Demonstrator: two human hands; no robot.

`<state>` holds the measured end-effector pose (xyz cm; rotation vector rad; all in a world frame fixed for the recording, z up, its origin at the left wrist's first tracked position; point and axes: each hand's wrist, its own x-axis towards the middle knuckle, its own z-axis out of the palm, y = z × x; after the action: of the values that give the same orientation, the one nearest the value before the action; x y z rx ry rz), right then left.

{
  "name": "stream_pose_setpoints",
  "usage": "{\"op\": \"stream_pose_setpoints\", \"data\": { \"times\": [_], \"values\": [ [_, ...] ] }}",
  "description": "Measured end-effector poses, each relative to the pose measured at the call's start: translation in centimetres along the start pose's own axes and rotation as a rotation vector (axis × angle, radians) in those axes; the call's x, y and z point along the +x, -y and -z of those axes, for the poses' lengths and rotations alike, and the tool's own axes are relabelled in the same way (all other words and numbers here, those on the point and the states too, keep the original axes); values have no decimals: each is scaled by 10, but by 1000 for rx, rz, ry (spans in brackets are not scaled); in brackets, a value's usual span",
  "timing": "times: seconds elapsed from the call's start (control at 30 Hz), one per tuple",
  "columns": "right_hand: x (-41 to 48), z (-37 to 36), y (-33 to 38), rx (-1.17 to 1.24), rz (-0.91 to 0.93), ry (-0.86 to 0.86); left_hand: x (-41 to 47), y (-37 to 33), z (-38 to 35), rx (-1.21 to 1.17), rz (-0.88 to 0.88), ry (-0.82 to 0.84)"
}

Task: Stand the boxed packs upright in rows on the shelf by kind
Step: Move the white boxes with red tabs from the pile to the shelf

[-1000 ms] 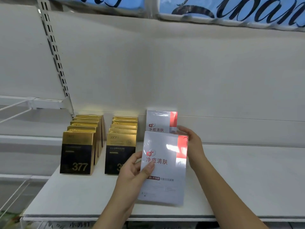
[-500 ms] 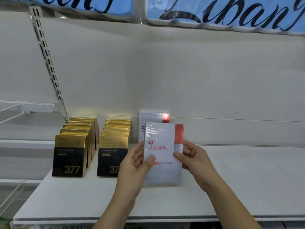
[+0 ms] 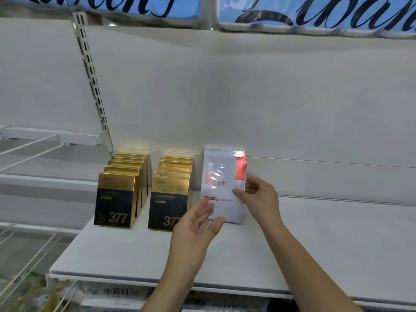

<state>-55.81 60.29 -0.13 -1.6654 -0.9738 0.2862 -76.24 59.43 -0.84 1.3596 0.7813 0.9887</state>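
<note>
White boxed pack: we see it standing upright on the shelf, a little right of the frame's centre, its face toward us with red characters and a red corner panel at upper right
Second white pack: directly behind the front one – only its red upper-right corner and right edge show, so we cannot tell whether the two touch
Right hand: at the front pack's right edge, thumb on the face, fingers behind the edge – pinching the pack
Left hand: lower centre of the frame, palm turned up, fingers spread and loose, holding nothing; its fingertips overlap the pack's lower left corner, and we cannot tell whether they touch it
Gold-and-black packs, left row: upright, one behind another, left of centre, the front face marked 377
Gold-and-black packs, right row: a second upright file just beside the first, between it and the white packs; the left hand covers part of its front pack's lower right
Shelf: white, bare across the right half of the frame
Wire racks: at the left edge of the frame
Blue sign: along the top of the frame, with large dark script
</note>
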Motion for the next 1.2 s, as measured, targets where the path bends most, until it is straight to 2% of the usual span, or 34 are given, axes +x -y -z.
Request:
{"op": "stream_pose_setpoints", "data": {
  "times": [0.3, 0.53, 0.9, 1.03, 1.2],
  "values": [
    [4, -1, 2, -173, 64, -16, 1, 5, 4, 34, 16, -20],
    [6, 0, 6, -201, 71, 23, 4, 3, 4, 25, 14, -7],
    [-6, -6, 13, -169, -56, -48, 8, -2, 6, -34, -37, 56],
    [-18, 5, 20, -101, -62, -68, 8, -5, 5, -29, -55, 92],
    [-61, 52, 27, 107, -48, -137, 15, -7, -11, 16, -82, 250]
  ]
}}
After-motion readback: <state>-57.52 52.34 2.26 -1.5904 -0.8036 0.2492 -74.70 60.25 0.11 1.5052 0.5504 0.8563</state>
